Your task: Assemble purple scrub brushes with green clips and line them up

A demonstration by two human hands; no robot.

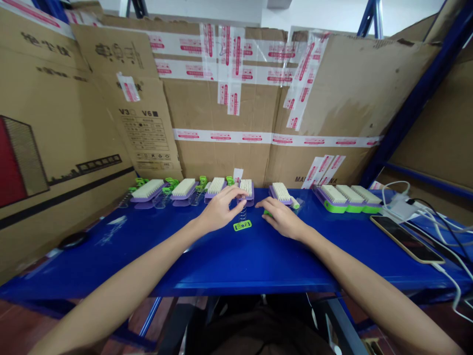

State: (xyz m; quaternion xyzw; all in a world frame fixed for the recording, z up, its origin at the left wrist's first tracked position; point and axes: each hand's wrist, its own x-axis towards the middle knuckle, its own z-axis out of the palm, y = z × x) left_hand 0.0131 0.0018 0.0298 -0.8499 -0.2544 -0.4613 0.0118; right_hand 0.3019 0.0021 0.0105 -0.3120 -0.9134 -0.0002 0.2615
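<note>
My left hand (220, 209) is closed in a pinch at the top of a thin metal coil spring (242, 215). The spring's lower end is just above a flat lime-green plastic plate (242, 226) on the blue table. To its right, my right hand (284, 218) has its fingers curled over a small green plastic piece (268, 213), mostly hidden beneath them. Behind my left fingers stands a purple-based brush with pale bristles (246, 186), partly covered. Another bristle brush (281, 191) lies behind my right hand, with a pale green-ended cylinder (294, 202) beside it.
More brushes (148, 189) with green parts and springs line the back left. Three joined brushes in green-and-purple holders (349, 199) sit at right. Near them lie a phone (406, 239) and white cables (439, 222). Taped cardboard (221, 162) walls the blue table (221, 266); a dark round object (73, 240) is far left.
</note>
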